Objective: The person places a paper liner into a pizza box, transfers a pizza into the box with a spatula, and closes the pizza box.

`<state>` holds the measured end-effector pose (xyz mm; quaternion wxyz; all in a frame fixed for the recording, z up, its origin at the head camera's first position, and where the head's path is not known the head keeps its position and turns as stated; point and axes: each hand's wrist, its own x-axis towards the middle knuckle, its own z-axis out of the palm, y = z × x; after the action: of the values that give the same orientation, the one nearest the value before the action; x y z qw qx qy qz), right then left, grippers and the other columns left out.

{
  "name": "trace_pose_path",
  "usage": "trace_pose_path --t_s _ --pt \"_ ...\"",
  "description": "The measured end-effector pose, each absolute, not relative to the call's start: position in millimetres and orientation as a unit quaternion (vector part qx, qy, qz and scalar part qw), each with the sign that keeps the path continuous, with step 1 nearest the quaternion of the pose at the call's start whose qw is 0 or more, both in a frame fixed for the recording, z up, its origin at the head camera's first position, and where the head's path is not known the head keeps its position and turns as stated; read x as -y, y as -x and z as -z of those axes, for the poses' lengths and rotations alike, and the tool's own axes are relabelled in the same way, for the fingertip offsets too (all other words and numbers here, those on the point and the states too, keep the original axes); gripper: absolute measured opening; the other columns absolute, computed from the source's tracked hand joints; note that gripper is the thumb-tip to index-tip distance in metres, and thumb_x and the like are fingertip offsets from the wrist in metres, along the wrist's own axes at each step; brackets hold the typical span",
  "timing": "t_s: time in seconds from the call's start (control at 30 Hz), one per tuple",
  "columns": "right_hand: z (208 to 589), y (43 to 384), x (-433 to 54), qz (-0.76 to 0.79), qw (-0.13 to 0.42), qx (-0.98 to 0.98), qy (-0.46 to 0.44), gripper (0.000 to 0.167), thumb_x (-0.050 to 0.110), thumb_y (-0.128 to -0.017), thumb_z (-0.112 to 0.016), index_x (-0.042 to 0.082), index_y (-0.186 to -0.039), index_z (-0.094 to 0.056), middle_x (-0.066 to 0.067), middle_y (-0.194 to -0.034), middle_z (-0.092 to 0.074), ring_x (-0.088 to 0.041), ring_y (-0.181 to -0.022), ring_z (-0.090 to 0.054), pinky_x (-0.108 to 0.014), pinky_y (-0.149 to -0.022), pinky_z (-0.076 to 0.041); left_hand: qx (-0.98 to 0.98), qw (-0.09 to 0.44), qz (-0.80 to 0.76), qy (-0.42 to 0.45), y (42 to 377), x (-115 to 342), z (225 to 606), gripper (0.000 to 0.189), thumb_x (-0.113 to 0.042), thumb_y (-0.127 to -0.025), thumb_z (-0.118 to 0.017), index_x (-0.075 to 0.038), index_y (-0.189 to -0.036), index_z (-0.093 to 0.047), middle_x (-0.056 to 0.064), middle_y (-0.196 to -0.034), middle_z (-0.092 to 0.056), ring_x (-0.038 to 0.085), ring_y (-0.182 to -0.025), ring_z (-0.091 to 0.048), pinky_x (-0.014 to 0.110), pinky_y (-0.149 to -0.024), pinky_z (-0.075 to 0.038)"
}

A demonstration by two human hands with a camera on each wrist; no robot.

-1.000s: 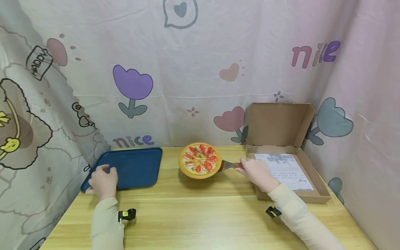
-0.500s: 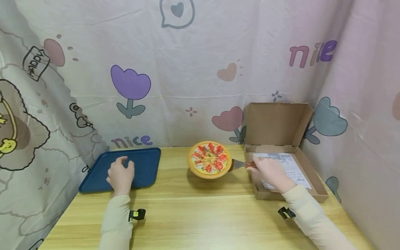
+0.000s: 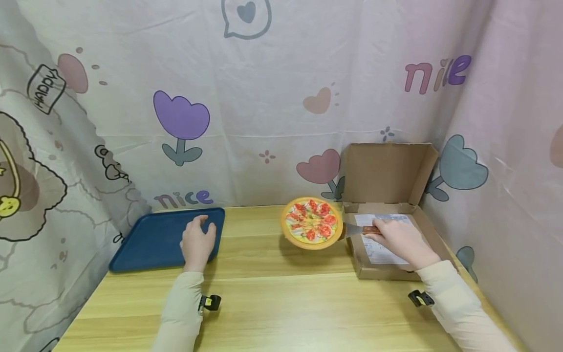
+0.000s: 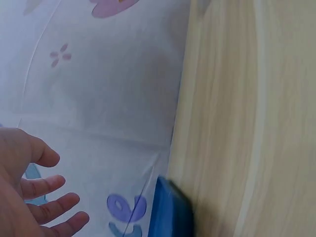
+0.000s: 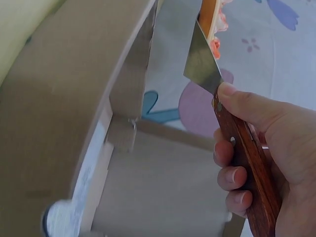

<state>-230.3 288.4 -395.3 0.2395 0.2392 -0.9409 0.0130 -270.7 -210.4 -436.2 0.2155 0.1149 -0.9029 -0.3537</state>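
Note:
My right hand [image 3: 402,240] grips the reddish wooden handle of a pizza server [image 5: 244,165], thumb along its top near the metal blade. A small round pizza [image 3: 311,223] with red toppings rides on the blade, held above the table with a shadow under it, just left of the open box. In the right wrist view only the edge of the pizza [image 5: 210,22] shows, past the blade. My left hand [image 3: 198,242] hovers over the right edge of the blue tray [image 3: 162,239], fingers loosely bent and holding nothing. The left wrist view shows its fingers [image 4: 54,197] spread apart.
An open cardboard pizza box [image 3: 387,274] stands at the right of the wooden table [image 3: 281,313], its lid [image 3: 387,173] raised against the curtain [image 3: 264,98]. A printed sheet [image 3: 380,249] lies inside it. The curtain closes off the back and both sides.
My right hand has moved right with the server and pizza, bringing them close to the box. My left hand has moved right across the tray, from its left side to its right edge.

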Motion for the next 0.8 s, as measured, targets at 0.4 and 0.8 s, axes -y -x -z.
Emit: trace_pose_path --t_s 0.4,0.8 --pt "383 230 -324 -0.008 0.202 0.958 -0.202 0.029 0.033 -0.079 -0.079 0.011 -0.083 -0.06 0.003 -0.061 -0.059 -0.008 -0.05 -0.044 -0.026 -0.045 -0.036 0.91 0.197 0.356 -0.075 283 174 444 0.042 -0.034 -0.095 -0.052 -0.013 -0.13 -0.057 0.015 -0.132 -0.059 0.042 -0.12 -0.051 0.063 -0.098 -0.034" --pt "362 231 -356 -0.038 0.138 0.975 -0.169 0.03 0.042 -0.086 -0.071 0.014 -0.09 -0.063 0.007 -0.068 -0.06 -0.008 -0.057 -0.049 -0.031 -0.051 -0.041 0.899 0.19 0.39 -0.064 293 137 442 0.039 -0.031 -0.092 -0.054 -0.014 -0.127 -0.061 0.012 -0.129 -0.061 0.039 -0.12 -0.052 0.062 -0.098 -0.034"
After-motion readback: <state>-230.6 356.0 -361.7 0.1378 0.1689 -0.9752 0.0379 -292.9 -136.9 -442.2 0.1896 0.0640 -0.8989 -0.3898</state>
